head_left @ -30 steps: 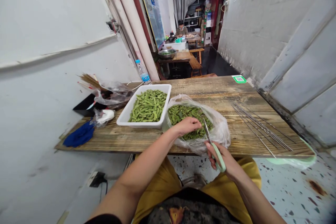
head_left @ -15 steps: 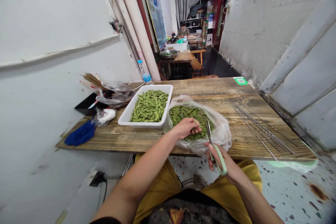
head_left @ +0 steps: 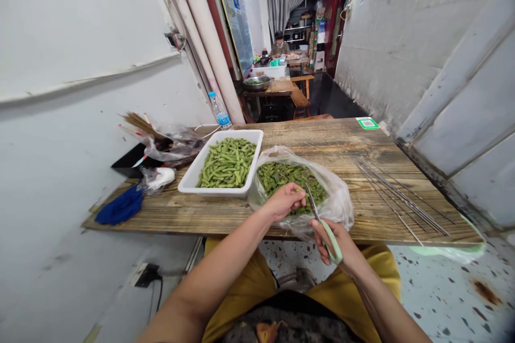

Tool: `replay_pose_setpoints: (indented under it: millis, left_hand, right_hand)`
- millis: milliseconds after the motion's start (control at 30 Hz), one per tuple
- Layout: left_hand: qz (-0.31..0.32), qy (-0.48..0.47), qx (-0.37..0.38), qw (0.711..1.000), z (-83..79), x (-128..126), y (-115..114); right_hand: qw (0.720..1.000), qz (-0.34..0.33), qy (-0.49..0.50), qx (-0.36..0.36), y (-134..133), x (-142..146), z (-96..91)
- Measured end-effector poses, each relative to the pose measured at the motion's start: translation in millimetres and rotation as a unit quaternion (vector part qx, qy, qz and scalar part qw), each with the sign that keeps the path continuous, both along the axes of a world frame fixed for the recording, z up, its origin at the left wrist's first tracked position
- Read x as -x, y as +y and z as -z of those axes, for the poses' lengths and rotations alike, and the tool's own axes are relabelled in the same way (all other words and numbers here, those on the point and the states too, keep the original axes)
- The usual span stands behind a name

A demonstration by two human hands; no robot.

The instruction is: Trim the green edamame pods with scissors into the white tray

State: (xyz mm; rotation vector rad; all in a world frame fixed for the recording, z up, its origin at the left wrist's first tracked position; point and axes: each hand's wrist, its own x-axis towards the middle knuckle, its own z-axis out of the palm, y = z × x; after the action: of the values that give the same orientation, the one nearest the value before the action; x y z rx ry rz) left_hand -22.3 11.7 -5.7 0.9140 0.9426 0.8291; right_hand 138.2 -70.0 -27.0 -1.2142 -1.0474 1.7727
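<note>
My right hand (head_left: 333,240) grips a pair of scissors (head_left: 329,236) with pale green handles. The blades point up and away, their tips close to the fingers of my left hand (head_left: 285,201). That hand is closed in a pinch on a green soybean pod (head_left: 300,191), mostly covered by the fingers. Both hands are over the near side of a clear plastic bag (head_left: 336,198), rolled open and full of soybean pods with leafy bits. Left of the bag stands a white plastic tub (head_left: 220,191) heaped with green pods.
Several metal skewers (head_left: 402,201) lie on the right of the wooden table (head_left: 322,136). On the left are a blue cloth (head_left: 120,206), a black box (head_left: 131,161) and a water bottle (head_left: 220,112). A person (head_left: 279,45) sits at a table farther back.
The scissors have swung left, bringing their blades nearer to my left hand, and look more closed. My left hand has barely moved.
</note>
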Motion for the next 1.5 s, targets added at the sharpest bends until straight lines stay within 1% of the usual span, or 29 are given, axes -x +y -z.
replay_pose_setpoints:
  millis: [100,167,233,267,300,333,367,400,433,467,533,567,600,633,667,700,733,767,833,900,933,1000,1067,1167,1333,1500]
  left_hand:
    - [-0.067,-0.018,0.012,0.998,-8.8,14,11]
    - [-0.114,-0.058,0.033,0.991,-16.9,24,24]
    - [-0.132,-0.092,0.062,0.985,-23.3,32,38]
    - [-0.135,-0.087,0.07,0.984,-25.0,35,45]
    - [-0.136,-0.061,0.068,0.987,-25.4,36,50]
    - [-0.132,-0.01,0.054,0.99,-24.6,35,54]
    - [-0.124,0.06,0.028,0.99,-22.7,34,57]
    - [-0.108,0.144,-0.008,0.984,-19.9,32,59]
    - [-0.089,0.234,-0.051,0.967,-16.4,28,60]
    - [-0.071,0.322,-0.095,0.939,-12.6,25,61]
    - [-0.055,0.467,-0.171,0.866,-5.0,17,62]
    - [-0.054,0.515,-0.198,0.832,-1.7,13,63]
    - [-0.055,0.546,-0.216,0.808,1.0,10,64]
    - [-0.056,0.563,-0.225,0.793,2.9,8,65]
    - [-0.052,0.568,-0.231,0.789,4.0,7,65]
    - [-0.043,0.56,-0.238,0.793,4.1,7,65]
    - [-0.031,0.541,-0.248,0.803,3.5,7,64]
    - [-0.016,0.515,-0.256,0.818,2.2,9,62]
    - [0.03,0.442,-0.254,0.86,-1.7,12,56]
    - [0.078,0.365,-0.228,0.899,-5.8,16,47]
    - [0.095,0.335,-0.212,0.913,-7.6,17,42]
    - [0.118,0.291,-0.182,0.932,-10.3,19,34]
    - [0.146,0.26,-0.148,0.943,-12.3,20,28]
    - [0.184,0.221,-0.113,0.951,-14.7,20,22]
    - [0.198,0.212,-0.109,0.951,-16.7,21,18]
    - [0.205,0.199,-0.087,0.954,-17.7,21,16]
  right_hand:
    - [1.0,0.024,0.006,0.009,0,-3,2.1]
    - [0.999,0.029,0.02,0.01,-2,-5,2.8]
    - [0.999,0.017,0.036,0.016,-5,-7,3.0]
    - [0.999,0.008,0.04,0.019,-7,-9,2.9]
    - [0.999,0.0,0.043,0.021,-9,-10,2.7]
    - [0.999,-0.005,0.044,0.024,-11,-11,2.5]
    - [0.999,-0.007,0.045,0.027,-12,-12,2.3]
    - [0.998,-0.008,0.046,0.03,-14,-13,2.0]
    - [0.998,-0.008,0.047,0.033,-14,-13,1.7]
    - [0.998,-0.008,0.046,0.036,-15,-14,1.3]
    - [0.998,-0.009,0.046,0.04,-15,-14,0.5]
    - [0.998,-0.01,0.045,0.039,-15,-13,0.2]
    - [0.998,-0.011,0.046,0.038,-15,-13,-0.1]
    - [0.998,-0.012,0.046,0.036,-15,-12,-0.3]
    - [0.998,-0.01,0.045,0.035,-15,-12,-0.4]
    - [0.999,-0.008,0.042,0.032,-14,-11,-0.4]
    - [0.999,-0.005,0.037,0.027,-14,-11,-0.2]
    - [0.999,-0.001,0.03,0.021,-14,-12,0.2]
    - [1.0,-0.001,0.01,0.005,-12,-13,1.5]
    - [1.0,-0.011,-0.015,-0.019,-10,-15,3.3]
    - [0.999,-0.018,-0.029,-0.032,-9,-16,4.2]
    - [0.997,-0.033,-0.051,-0.052,-7,-17,5.6]
    - [0.996,-0.044,-0.056,-0.055,-5,-16,6.1]
    - [0.997,-0.053,-0.044,-0.044,-3,-14,4.4]
    - [0.997,-0.053,-0.045,-0.034,-1,-13,-0.9]
    - [0.995,-0.058,-0.06,-0.052,-1,-17,0.6]
